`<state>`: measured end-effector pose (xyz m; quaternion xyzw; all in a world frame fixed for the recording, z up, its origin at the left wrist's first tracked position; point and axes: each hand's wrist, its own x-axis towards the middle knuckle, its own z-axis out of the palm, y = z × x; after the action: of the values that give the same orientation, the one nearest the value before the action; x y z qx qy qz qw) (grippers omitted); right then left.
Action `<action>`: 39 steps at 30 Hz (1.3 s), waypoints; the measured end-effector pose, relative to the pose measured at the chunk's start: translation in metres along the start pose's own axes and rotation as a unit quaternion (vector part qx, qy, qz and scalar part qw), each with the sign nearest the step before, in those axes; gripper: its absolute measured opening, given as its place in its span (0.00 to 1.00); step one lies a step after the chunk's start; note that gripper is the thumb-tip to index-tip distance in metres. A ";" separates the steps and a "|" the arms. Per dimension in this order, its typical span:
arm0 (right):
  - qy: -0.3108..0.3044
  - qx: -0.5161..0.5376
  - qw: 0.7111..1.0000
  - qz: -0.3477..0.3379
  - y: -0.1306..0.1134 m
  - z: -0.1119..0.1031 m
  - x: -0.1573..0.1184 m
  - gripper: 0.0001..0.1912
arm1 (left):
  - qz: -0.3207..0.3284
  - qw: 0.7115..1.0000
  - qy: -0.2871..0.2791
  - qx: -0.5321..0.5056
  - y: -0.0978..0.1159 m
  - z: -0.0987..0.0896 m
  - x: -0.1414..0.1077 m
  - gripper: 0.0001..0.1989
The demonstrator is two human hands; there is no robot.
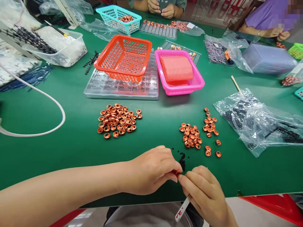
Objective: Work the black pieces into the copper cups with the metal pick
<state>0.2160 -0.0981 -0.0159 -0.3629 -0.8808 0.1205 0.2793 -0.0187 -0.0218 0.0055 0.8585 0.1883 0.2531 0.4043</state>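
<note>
My left hand [153,171] pinches a small copper-coloured ring-like piece [177,173], mostly hidden by the fingertips. Against that same piece press the fingertips of my right hand [204,189]. A flat white stick with red marks [182,208] sticks out below the right hand, gripped in its curled fingers; its other end is hidden. Just beyond the fingers lies a small heap of tiny black pieces [182,162]. Farther off is a pile of copper-coloured rings [191,136], with more loose rings [209,124] to its right. A larger ring pile [117,119] lies to the left.
An orange basket [123,74] stands on stacked clear trays [120,92]. Beside it, a pink basket [184,90] holds pink foam sheet. Plastic bags [255,119] lie right; a white cable [59,107] loops at left. Two people's hands [163,9] work across the green table [78,151].
</note>
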 end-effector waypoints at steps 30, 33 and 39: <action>-0.041 0.027 0.999 0.002 -0.006 0.003 0.012 0.10 | -0.003 0.998 -0.028 0.048 0.001 0.010 -0.004 0.09; -0.014 -0.010 1.000 0.004 -0.007 0.007 0.016 0.08 | -0.023 0.995 -0.054 0.078 0.002 0.005 -0.003 0.08; 0.060 -0.019 0.996 0.055 -0.001 0.002 0.008 0.10 | -0.071 0.983 -0.064 0.160 0.001 -0.013 -0.013 0.06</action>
<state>0.2101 -0.0929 -0.0140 -0.4228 -0.8432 0.0965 0.3178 -0.0367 -0.0211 0.0098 0.9109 0.2603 0.1355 0.2900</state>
